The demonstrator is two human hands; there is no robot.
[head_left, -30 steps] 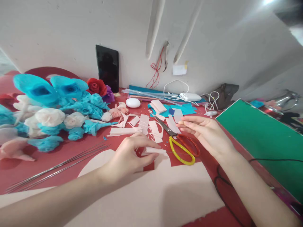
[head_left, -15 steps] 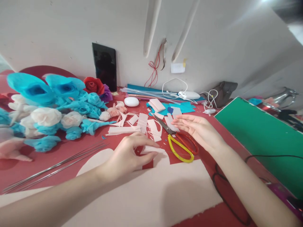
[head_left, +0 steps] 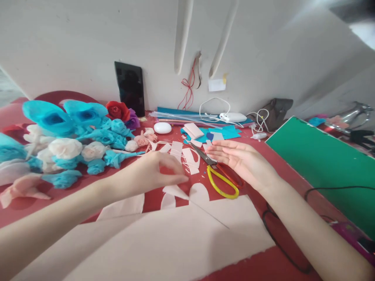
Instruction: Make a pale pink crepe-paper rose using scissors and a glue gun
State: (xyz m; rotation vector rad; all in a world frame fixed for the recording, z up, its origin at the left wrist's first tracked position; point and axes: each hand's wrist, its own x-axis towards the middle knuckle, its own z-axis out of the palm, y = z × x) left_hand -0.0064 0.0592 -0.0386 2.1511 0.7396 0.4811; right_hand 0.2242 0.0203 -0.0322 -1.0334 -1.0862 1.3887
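My left hand (head_left: 149, 171) is over the table, its thumb and fingers apart and nothing visible between them. Just below its thumb is a small pale pink paper piece (head_left: 175, 191) at the end of a thin wire (head_left: 209, 213), which slants across a large pale pink paper sheet (head_left: 164, 246). Rounded paper pieces (head_left: 199, 193) lie at the sheet's far edge. My right hand (head_left: 243, 162) has its fingers stretched out, holding nothing. Its fingertips are beside the scissors (head_left: 221, 183), which have one yellow and one red handle.
Blue, white and pink paper flowers (head_left: 66, 148) crowd the left side. Paper scraps (head_left: 191, 160) lie in the middle. A dark phone-like slab (head_left: 129, 88) leans on the wall near a white oval case (head_left: 162, 127). A green board (head_left: 319, 164) and a black cable (head_left: 284, 248) are at right.
My left hand has let go of the pale paper piece and risen left, away from it. The wire now slants toward me across the sheet. My right hand has barely moved.
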